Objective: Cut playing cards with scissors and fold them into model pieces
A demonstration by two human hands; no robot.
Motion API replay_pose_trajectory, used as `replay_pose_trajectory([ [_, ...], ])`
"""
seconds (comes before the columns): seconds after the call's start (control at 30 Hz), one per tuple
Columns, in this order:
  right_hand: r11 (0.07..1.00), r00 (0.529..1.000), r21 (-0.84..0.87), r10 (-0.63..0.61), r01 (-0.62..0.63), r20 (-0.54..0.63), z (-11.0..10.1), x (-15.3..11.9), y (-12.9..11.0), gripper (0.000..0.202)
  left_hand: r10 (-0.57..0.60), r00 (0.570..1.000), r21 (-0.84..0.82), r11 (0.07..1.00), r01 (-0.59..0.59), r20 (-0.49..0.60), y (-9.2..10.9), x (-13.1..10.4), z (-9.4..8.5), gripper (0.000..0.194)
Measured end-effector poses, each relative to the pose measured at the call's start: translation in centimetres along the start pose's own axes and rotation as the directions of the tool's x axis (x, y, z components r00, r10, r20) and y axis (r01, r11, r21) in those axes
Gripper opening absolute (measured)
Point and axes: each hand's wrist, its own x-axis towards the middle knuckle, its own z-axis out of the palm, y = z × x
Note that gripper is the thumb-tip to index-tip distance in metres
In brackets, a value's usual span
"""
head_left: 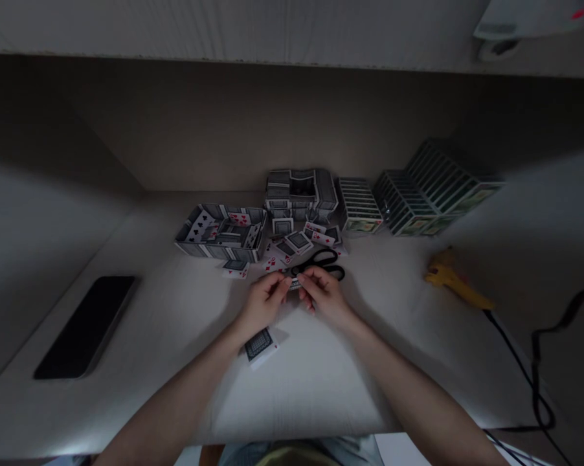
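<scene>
Both of my hands meet near the middle of the white desk, pinching one small playing card [295, 283] between them. My left hand [265, 299] grips its left end and my right hand [324, 294] its right end; the fingers cover most of it. Just beyond my fingertips lie black-handled scissors [325, 257]. Loose miniature playing cards [298, 242] are scattered behind the scissors, some face up, some showing patterned backs. A small stack of cards [259, 345] sits by my left wrist. Left of the scattered cards stands an open tray built from cards [209, 251], with more cards inside.
Along the back wall are a box-like structure of cards [299, 194] and stepped slatted card structures [408, 200]. A yellow glue gun [457, 285] with a black cord lies right. A dark phone [85, 327] lies left. A shelf edge [282, 61] overhangs the desk [311, 382].
</scene>
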Motion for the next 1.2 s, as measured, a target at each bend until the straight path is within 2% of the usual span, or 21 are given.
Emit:
replay_pose_trajectory([
  [0.1, 1.000, 1.000, -0.013, 0.014, -0.014, 0.006, 0.1, -0.1, -0.1, 0.027, 0.093, 0.996, 0.132, 0.987, -0.093, 0.002, -0.5, 0.1, -0.2, 0.031],
  [0.23, 0.999, 0.995, -0.032, 0.029, -0.026, 0.099, 0.2, -0.3, -0.3, 0.028, 0.161, 0.982, 0.180, 0.968, -0.177, 0.100, -0.7, 0.0, -0.3, 0.030],
  [0.33, 0.998, 0.981, -0.029, 0.060, -0.056, 0.183, 0.2, -0.4, -0.2, 0.030, 0.174, 0.974, 0.174, 0.965, -0.198, 0.145, -0.8, -0.1, -0.2, 0.032],
  [0.5, 0.996, 0.975, -0.021, 0.089, -0.086, 0.204, 0.2, -0.4, -0.1, 0.030, 0.178, 0.972, 0.184, 0.961, -0.205, 0.153, -1.0, -0.2, -0.1, 0.032],
  [0.7, 0.992, 0.957, 0.008, 0.117, -0.124, 0.266, 0.0, -0.3, -0.2, 0.030, 0.154, 0.987, 0.226, 0.961, -0.162, 0.053, -0.7, -0.1, -0.2, 0.031],
  [0.8, 0.993, 0.949, -0.038, 0.117, -0.111, 0.293, 0.1, -0.5, 0.0, 0.028, 0.084, 0.996, 0.115, 0.990, -0.084, 0.001, -0.8, 0.0, -0.2, 0.030],
  [0.9, 0.989, 0.948, -0.102, 0.129, -0.103, 0.290, 0.4, -0.8, 0.1, 0.026, 0.016, 1.000, -0.026, 1.000, -0.016, 0.007, -0.8, 0.1, -0.2, 0.029],
  [1.1, 0.987, 0.959, -0.129, 0.128, -0.097, 0.254, 0.9, -1.1, 0.0, 0.028, -0.037, 0.999, -0.081, 0.996, 0.039, 0.028, -0.4, 0.3, -0.2, 0.032],
  [1.2, 0.991, 0.972, -0.092, 0.115, -0.098, 0.206, 1.1, -1.1, 0.0, 0.029, -0.074, 0.996, -0.167, 0.983, 0.081, 0.047, -0.1, 0.4, -0.3, 0.033],
])
